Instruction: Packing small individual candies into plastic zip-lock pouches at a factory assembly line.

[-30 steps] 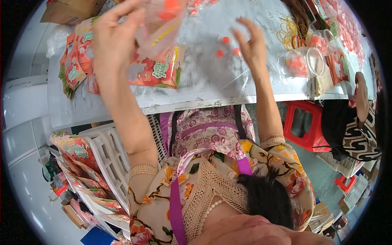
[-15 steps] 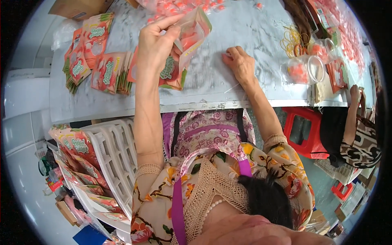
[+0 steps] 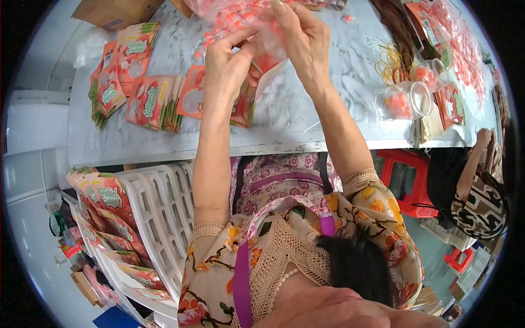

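My left hand [image 3: 229, 57] is closed on the near side of a pink and green candy pouch [image 3: 269, 82], whose pale inner wall and pink contents show. My right hand [image 3: 306, 44] is raised at the pouch's far right side with its fingers bent together. Clear plastic [image 3: 270, 39] with a pink tint lies between the two hands; whether it belongs to the pouch I cannot tell. What the right fingers grip is hidden. Below my left wrist, another pouch [image 3: 190, 90] lies on the table, partly covered by my arm.
Stacked pouches [image 3: 147, 104] stand at the left, near a cardboard box [image 3: 115, 13]. Pink wrapped candies [image 3: 229, 19] are heaped at the back. A clear jar [image 3: 402, 101], yellow rubber bands [image 3: 389, 63] and another person's hand [image 3: 482, 139] are at the right. A white crate [image 3: 158, 202] holds filled pouches.
My right hand has lifted off the table and moved up and left to the pouch. The left hand has shifted right and lowered slightly, tilting the pouch.
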`<action>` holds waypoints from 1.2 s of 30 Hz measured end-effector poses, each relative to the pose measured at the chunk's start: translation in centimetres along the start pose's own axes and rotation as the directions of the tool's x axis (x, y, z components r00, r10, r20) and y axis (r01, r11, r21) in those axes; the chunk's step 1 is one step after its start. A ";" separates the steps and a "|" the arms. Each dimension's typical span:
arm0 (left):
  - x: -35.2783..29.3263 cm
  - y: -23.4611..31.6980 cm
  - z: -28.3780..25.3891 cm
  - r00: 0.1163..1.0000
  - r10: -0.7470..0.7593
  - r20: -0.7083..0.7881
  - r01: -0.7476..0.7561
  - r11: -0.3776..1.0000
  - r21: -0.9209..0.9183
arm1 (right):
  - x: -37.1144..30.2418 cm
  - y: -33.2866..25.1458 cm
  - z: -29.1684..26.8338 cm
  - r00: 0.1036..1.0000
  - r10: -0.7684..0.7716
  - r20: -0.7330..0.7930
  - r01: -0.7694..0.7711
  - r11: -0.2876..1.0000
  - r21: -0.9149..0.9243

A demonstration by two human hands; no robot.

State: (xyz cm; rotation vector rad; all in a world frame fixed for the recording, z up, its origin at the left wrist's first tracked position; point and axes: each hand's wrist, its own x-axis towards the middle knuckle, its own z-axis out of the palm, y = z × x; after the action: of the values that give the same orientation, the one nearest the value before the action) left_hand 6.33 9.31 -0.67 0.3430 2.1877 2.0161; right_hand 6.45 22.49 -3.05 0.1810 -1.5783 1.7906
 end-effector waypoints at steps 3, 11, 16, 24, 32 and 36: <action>-0.2 0.0 -0.2 1.000 0.005 -0.005 -0.005 1.000 -0.025 | -0.1 0.8 -0.5 0.972 -0.218 0.089 0.223 0.973 -0.050; 0.3 -2.9 -1.1 0.971 0.025 -0.238 -0.108 0.933 -0.344 | -8.1 -0.8 -1.5 0.965 -0.245 0.092 0.259 0.837 -0.482; 0.8 -4.2 -4.0 0.991 0.115 -0.070 -0.134 0.896 -0.423 | -8.3 -0.1 -2.2 0.990 -0.089 0.110 0.123 0.926 -0.356; 2.8 -9.4 -1.8 0.977 0.214 0.008 -0.200 0.923 -0.330 | -6.3 1.4 -4.5 0.995 0.078 -0.064 -0.089 0.978 -0.188; 0.6 -6.7 -0.8 0.926 0.221 -0.305 -0.306 0.913 -0.268 | -3.8 1.6 -7.1 0.996 0.051 -0.067 -0.067 0.963 -0.261; 0.4 -6.1 2.5 0.893 0.236 -0.382 -0.326 0.926 -0.190 | -4.6 0.4 -3.9 0.996 -0.032 -0.078 0.018 0.984 -0.179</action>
State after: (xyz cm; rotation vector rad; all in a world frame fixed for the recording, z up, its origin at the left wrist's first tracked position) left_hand 6.18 11.38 -6.97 0.3004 2.1320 2.6685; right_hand 10.93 24.05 -6.83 0.0431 -1.6603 1.6073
